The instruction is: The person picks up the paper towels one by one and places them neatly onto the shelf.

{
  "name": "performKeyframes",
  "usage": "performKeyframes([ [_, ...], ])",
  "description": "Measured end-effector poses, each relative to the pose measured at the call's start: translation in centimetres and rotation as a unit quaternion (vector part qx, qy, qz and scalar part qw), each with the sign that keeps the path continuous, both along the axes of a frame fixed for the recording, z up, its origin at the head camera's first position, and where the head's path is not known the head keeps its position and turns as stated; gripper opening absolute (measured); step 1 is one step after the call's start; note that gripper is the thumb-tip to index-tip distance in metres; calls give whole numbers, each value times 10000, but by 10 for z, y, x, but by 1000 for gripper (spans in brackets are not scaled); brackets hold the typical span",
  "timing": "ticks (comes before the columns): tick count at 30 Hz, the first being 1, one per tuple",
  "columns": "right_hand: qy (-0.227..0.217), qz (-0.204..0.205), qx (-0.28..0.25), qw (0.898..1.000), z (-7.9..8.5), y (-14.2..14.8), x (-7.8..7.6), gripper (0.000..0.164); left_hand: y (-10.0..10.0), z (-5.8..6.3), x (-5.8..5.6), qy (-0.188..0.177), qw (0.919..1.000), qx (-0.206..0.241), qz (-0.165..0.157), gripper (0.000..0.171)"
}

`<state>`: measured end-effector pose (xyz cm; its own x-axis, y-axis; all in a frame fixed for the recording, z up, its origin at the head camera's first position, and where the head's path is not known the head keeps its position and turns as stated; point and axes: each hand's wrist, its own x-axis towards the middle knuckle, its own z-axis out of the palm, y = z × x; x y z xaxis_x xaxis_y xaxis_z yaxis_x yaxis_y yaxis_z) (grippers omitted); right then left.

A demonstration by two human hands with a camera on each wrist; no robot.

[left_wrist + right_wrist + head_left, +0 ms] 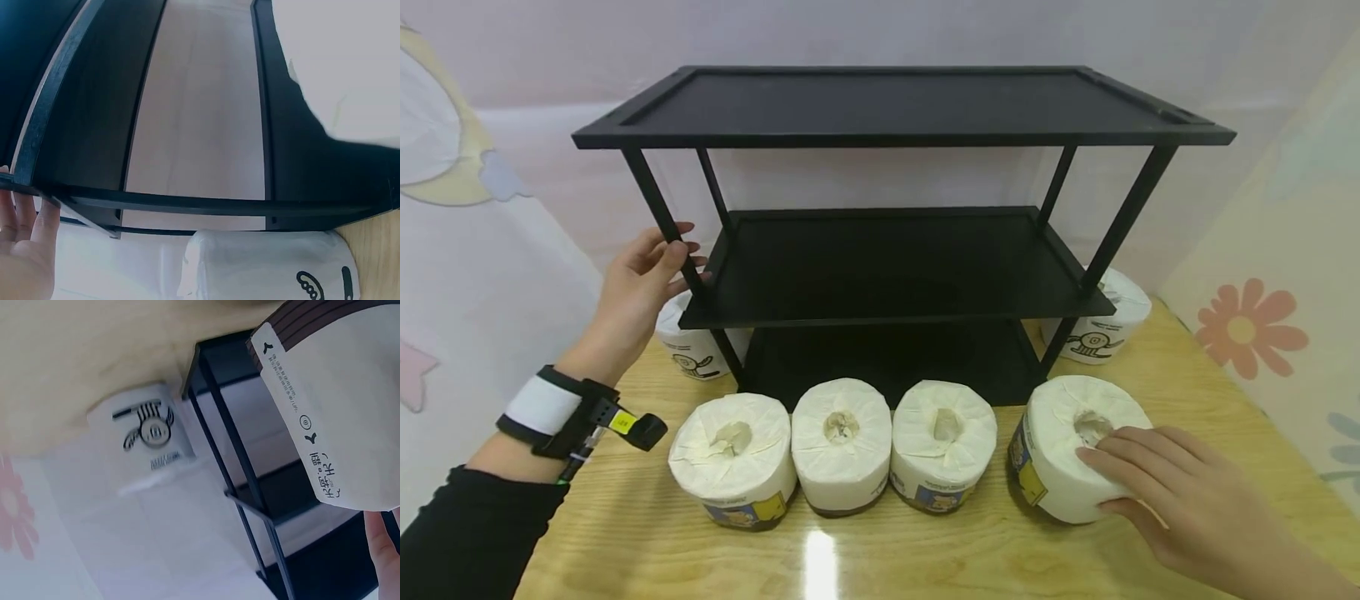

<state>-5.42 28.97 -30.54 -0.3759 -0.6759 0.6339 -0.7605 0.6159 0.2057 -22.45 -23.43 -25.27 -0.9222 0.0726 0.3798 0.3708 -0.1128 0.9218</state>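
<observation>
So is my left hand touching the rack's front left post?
Touching. The head view shows your left hand gripping the front left post, thumb across its front, fingertips showing past it.

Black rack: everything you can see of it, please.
Three-tier black rack, material unclear. Slim posts join flat rectangular tiers; the top tier has a raised rim. It stands upright on the wood-look table, the bottom tier partly hidden behind white rolls. The left hand grips its front left post; whether any roll touches it is unclear.
</observation>
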Motion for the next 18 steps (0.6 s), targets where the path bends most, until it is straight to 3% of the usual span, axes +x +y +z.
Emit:
performKeyframes([
  [6,263,244,58,9993,22,-4,3,47,-6,4,2,178,9998,-68,24,24],
  [14,-275,-452,287,9982,50,-1,14,61,5,15,2,266,9992,282,-76,26],
  [16,-324,-397,190,9985,51,6,12,61,7,15,3,231,9991,355,-28,27],
  [18,-369,-306,123,9988,38,31,4,59,7,14,4,184,9993,336,50,26],
])
